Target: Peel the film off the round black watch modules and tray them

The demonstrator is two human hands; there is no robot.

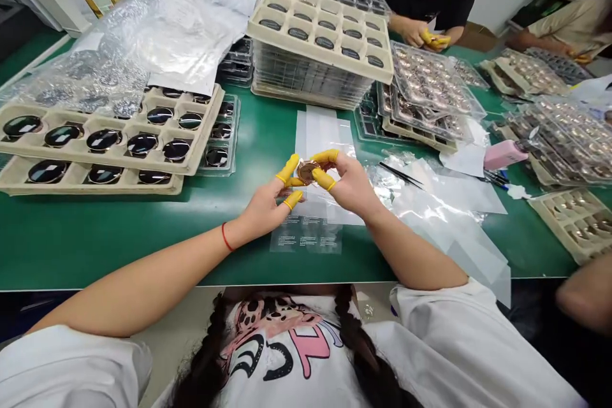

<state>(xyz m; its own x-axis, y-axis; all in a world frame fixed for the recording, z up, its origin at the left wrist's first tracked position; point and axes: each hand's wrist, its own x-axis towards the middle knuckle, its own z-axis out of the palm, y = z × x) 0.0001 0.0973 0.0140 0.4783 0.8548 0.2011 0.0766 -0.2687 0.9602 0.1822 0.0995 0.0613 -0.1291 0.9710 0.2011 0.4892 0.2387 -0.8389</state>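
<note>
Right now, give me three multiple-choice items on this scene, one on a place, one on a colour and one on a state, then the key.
1. Where is the round copper-coloured disc?
A) In a beige tray
B) Between the left hand and the right hand
C) Flat on the green table

2. What colour are the finger cots?
A) Blue
B) White
C) Yellow

3. What state are the black tweezers in?
A) Lying on plastic film, not held
B) Gripped in the right hand
C) Standing in a cup

1: B, fingers of both hands pinch it.
2: C, yellow cots cover the fingertips.
3: A, they lie apart from both hands.
</note>
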